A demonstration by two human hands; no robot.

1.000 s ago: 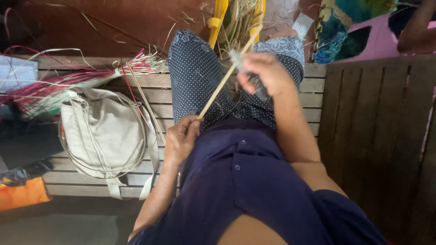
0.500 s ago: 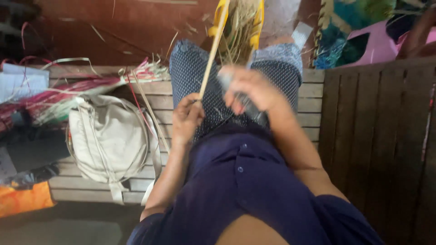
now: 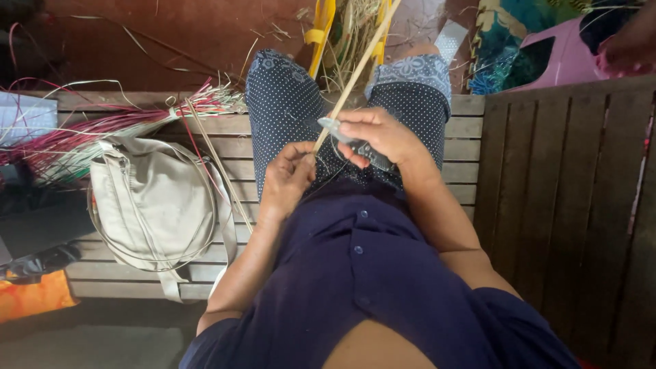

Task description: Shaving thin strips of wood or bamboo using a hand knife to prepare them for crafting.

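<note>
I sit on a wooden slatted bench [image 3: 465, 123] and look down at my lap. My left hand [image 3: 287, 179] pinches the near end of a long pale cane strip [image 3: 355, 75] that slants up and away between my knees. My right hand [image 3: 383, 140] grips a small knife [image 3: 355, 145] with a dark handle, its blade laid against the strip just above my left fingers. My legs are in dark dotted trousers [image 3: 283, 109]. Both hands are close together over my thighs.
A beige shoulder bag [image 3: 154, 201] lies on the bench to my left. Behind it lies a bundle of red, white and green strips [image 3: 123, 123]. Yellow straps and dry fibres [image 3: 342, 34] sit on the floor ahead. A pink plastic object [image 3: 560, 58] is at upper right.
My right hand has come down from a raised position to the strip near my left hand. The strip has swung from slanting right to pointing more steeply away from me.
</note>
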